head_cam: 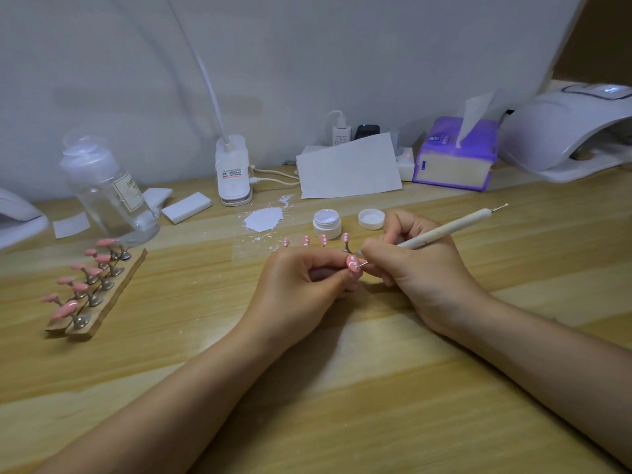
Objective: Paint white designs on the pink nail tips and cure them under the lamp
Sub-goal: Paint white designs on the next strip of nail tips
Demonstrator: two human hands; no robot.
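At table centre, a small pink nail tip (353,262) is pinched by the left hand (301,285); a cream dotting pen (444,230), gripped by the right hand (417,268), touches it from three o'clock; wet white dots could be smeared by a slip.

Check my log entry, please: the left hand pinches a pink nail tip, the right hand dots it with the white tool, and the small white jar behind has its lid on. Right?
Not quite. The head view shows the small white jar open, its round white lid lying beside it on the wooden table. The rest holds.
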